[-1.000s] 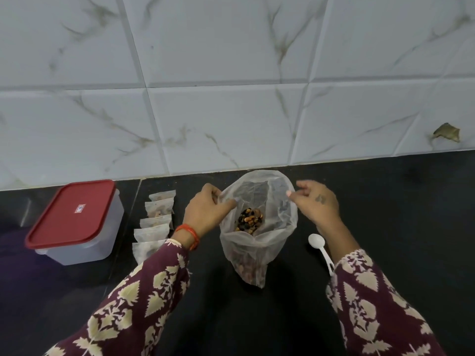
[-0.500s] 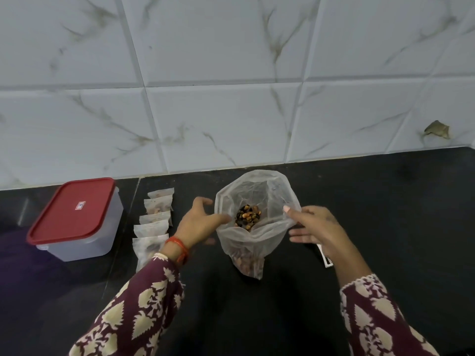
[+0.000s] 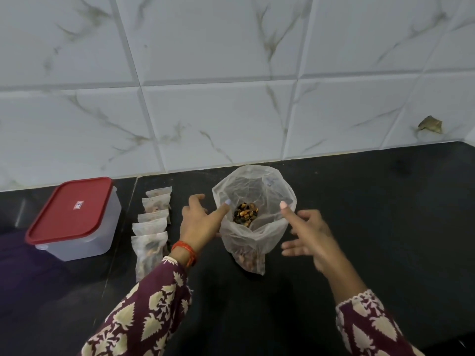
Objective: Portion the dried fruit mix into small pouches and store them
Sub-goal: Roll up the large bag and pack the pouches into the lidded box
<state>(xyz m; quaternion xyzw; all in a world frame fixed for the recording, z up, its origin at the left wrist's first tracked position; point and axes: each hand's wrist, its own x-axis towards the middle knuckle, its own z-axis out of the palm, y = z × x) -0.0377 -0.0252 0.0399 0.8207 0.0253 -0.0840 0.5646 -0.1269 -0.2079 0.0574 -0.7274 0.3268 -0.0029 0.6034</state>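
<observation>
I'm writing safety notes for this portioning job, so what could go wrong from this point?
1. The thin translucent plastic bag of dried fruit mix stands open and unsupported; the left hand and right hand only fingertip its rim, so it may slump and spill.
2. The small filled pouches lie close by the left sleeve, which could sweep them aside.

No readable text anywhere, small white label on the red lid [image 3: 70, 209] of the storage box too blurred to make out, faint bluish print on the plastic bag [image 3: 270, 181] also illegible
</observation>
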